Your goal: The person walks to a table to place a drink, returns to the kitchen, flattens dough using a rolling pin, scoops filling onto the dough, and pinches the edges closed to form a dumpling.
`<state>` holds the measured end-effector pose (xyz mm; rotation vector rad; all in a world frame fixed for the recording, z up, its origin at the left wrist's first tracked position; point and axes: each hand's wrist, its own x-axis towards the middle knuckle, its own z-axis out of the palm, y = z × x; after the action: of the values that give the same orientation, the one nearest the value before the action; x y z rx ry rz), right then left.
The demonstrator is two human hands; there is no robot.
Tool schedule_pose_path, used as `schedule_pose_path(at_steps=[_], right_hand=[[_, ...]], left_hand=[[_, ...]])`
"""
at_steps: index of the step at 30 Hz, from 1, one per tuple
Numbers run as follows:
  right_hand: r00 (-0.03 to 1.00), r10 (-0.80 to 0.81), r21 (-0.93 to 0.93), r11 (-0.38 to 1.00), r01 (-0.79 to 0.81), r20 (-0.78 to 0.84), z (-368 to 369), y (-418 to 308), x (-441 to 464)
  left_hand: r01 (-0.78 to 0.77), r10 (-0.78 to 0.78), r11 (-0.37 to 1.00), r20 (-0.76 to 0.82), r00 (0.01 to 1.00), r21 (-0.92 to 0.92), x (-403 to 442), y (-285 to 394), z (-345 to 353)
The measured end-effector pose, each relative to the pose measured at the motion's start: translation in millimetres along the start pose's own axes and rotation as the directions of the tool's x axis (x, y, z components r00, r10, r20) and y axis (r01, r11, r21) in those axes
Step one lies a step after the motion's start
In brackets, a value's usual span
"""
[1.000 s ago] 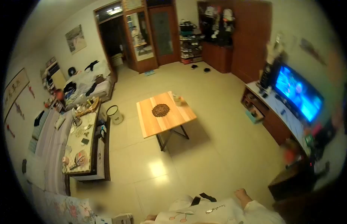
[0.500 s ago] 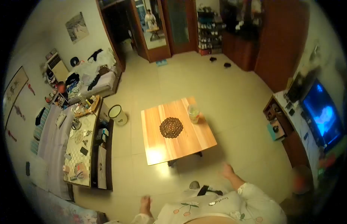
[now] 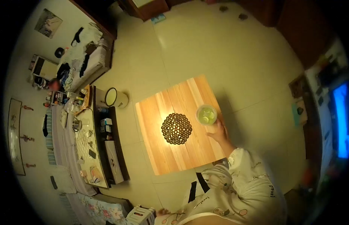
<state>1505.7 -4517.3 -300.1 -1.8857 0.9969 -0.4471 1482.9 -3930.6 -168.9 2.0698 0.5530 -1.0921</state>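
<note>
A clear plastic cup (image 3: pixel 206 114) with pale green slices in it stands on the right part of a small wooden table (image 3: pixel 155 157). My right hand (image 3: pixel 218 132) is at the cup's near right side, thumb and fingers apart. Whether the fingertips touch the cup is hard to make out. Left of the cup, a round dark openwork mat (image 3: pixel 176 128) lies on the tabletop. Low in the view, my left hand (image 3: pixel 162 212) hangs beside my patterned clothing, small and partly hidden, so its fingers do not show clearly.
To the left runs a long, cluttered coffee table (image 3: pixel 82 144) beside a sofa (image 3: pixel 62 150). A waste bin (image 3: pixel 122 99) stands between it and the wooden table. A white plastic stool (image 3: pixel 140 216) is at the lower left. On the far right glows a television (image 3: pixel 341 120).
My right hand has moved forward from above the floor to the cup. My view has tilted down and come closer to the wooden table. My left hand has dropped lower.
</note>
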Motion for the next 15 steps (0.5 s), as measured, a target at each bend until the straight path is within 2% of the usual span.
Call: schedule_pose_path(at_steps=[3, 4, 6, 7, 9, 10, 12, 14, 15], right_hand=[[0.996, -0.064, 0.116, 0.992, 0.056, 0.062, 19.0, 3.8, 41.7], [0.989, -0.044, 0.1, 0.995, 0.03, 0.141, 1.2, -25.4, 50.6], [0.975, 0.012, 0.355, 0.93, -0.092, 0.222, 13.5, -13.9, 61.9], [0.973, 0.048, 0.595, 0.784, -0.178, 0.227, 32.8, 11.1, 63.9], [0.977, 0.12, 0.811, 0.545, -0.213, 0.177, 68.2, 53.2, 58.5], [0.981, 0.152, 0.834, 0.522, -0.181, 0.118, 83.7, 63.9, 53.7], [0.981, 0.16, 0.946, 0.285, -0.151, 0.108, 97.5, 72.8, 57.2], [0.97, 0.054, 0.959, -0.174, -0.225, 0.237, 97.9, 74.5, 59.4], [0.973, 0.057, 0.969, -0.12, -0.216, 0.224, 100.7, 74.2, 57.7]], left_hand=[[0.163, -0.156, 0.977, -0.058, 0.986, 0.14, -14.3, -13.1, -2.6], [0.176, -0.167, 0.972, -0.064, 0.984, 0.159, -12.7, -9.7, -3.3], [0.183, -0.174, 0.965, -0.066, 0.983, 0.187, -4.5, -1.6, -6.8], [0.166, -0.156, 0.964, -0.064, 0.986, 0.207, 4.6, 5.8, -8.2], [0.132, -0.125, 0.959, -0.046, 0.991, 0.25, 22.5, 20.3, -11.3], [0.1, -0.094, 0.956, -0.036, 0.995, 0.277, 34.7, 28.7, -13.5], [0.023, -0.02, 0.948, -0.01, 1.0, 0.319, 68.7, 48.8, -15.9], [-0.048, 0.051, 0.936, 0.0, 0.999, 0.349, 97.2, 71.8, -23.3], [-0.082, 0.087, 0.928, 0.004, 0.996, 0.363, 105.8, 80.0, -27.0]])
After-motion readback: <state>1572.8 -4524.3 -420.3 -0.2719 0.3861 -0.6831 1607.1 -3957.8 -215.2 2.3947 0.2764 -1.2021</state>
